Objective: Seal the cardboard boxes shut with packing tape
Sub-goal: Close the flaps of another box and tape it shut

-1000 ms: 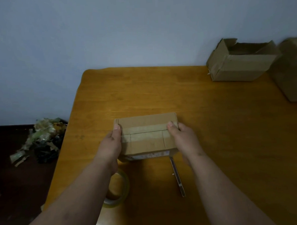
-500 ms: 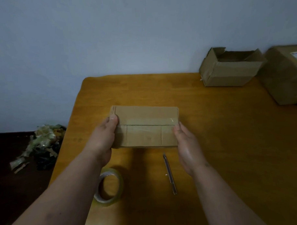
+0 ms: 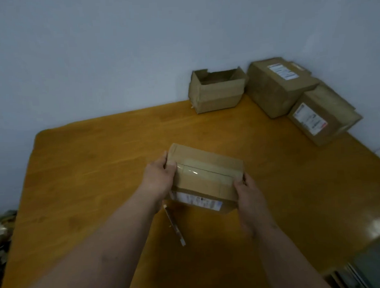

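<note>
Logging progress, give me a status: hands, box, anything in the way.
Left hand and right hand grip the taped brown cardboard box by its ends. Slim utility knife lies on the table beside it.

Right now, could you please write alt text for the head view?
Both hands, left hand and right hand, grip the ends of a taped cardboard box above a wooden table. A slim cutter lies below it; an open box stands behind.

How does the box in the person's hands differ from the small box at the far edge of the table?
The held box is closed with tape along its top seam; the far box stands open, flaps up. The held box is gripped by both hands; the far box sits untouched by the wall. Both are brown cardboard.
</note>
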`<state>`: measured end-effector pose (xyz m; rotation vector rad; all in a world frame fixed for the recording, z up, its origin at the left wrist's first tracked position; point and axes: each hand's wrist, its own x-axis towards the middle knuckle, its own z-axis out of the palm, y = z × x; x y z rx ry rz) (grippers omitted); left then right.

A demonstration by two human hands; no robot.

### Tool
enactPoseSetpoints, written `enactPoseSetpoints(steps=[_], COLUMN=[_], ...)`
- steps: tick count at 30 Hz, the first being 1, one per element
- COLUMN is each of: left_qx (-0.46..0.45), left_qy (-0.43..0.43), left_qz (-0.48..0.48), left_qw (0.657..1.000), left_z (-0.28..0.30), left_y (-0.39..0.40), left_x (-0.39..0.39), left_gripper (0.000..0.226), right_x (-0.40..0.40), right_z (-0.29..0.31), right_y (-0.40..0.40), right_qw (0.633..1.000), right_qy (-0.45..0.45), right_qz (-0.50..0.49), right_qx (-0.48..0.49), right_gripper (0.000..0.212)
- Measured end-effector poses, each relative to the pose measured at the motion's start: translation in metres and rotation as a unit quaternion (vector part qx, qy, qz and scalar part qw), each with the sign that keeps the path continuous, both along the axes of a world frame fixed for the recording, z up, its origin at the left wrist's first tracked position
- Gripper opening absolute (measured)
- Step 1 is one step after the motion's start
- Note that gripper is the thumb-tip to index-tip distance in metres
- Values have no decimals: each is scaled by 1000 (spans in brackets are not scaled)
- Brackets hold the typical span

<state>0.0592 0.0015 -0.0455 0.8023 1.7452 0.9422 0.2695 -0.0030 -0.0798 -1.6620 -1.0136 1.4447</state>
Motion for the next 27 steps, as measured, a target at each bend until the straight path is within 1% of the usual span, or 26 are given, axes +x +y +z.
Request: enactPoseSetpoints(steps=[2, 4, 5, 6, 7, 8, 9, 10, 11, 12, 13, 16, 19, 23, 27], left_qx=[-9, -26, -35, -44, -56, -66, -79, -86, -87, -83, -81, -61, -75, -72, -49], left_qy=[-9, -40, -47, -36, -12, 13, 20, 1, -36, -79, -119, -193, -216, -185, -164], left_qz=[-30, -54, -51, -30, 10, 61, 116, 166, 203, 227, 234, 191, 106, -17, -103], left_qw=[999, 997, 997, 998, 998, 996, 990, 982, 975, 967, 961, 960, 968, 980, 980], left_z=[-3, -12, -17, -22, -27, -32, -33, -32, -31, -28, -28, -32, -30, -16, -2], left_y=[5, 8, 7, 6, 6, 6, 7, 10, 13, 17, 21, 32, 44, 69, 100], left_x=[20, 37, 44, 53, 62, 71, 82, 93, 104, 116, 127, 155, 186, 224, 267], left_gripper=[52, 57, 62, 70, 78, 88, 96, 98, 93, 83, 74, 69, 71, 80, 79], right_x=[25, 48, 59, 69, 77, 85, 91, 97, 101, 107, 112, 133, 152, 179, 218], right_z=[-2, -3, -3, -4, -5, -5, -3, -2, -1, 0, 0, 1, 7, 11, 16], right_y=[0, 1, 2, 4, 9, 14, 21, 29, 37, 44, 51, 70, 84, 89, 102], right_qw=[1000, 999, 998, 997, 996, 994, 990, 986, 981, 977, 974, 976, 983, 992, 995], right_qy=[-9, -18, -24, -30, -33, -34, -37, -38, -36, -35, -38, -65, -81, -94, -97], right_qz=[-2, 3, 9, 21, 42, 70, 104, 136, 166, 189, 206, 201, 162, 87, 6], right_qx=[-25, -48, -59, -69, -75, -81, -86, -93, -93, -91, -82, -51, -29, -7, 22], right_gripper=[56, 75, 84, 91, 94, 94, 89, 80, 72, 66, 63, 63, 59, 58, 49])
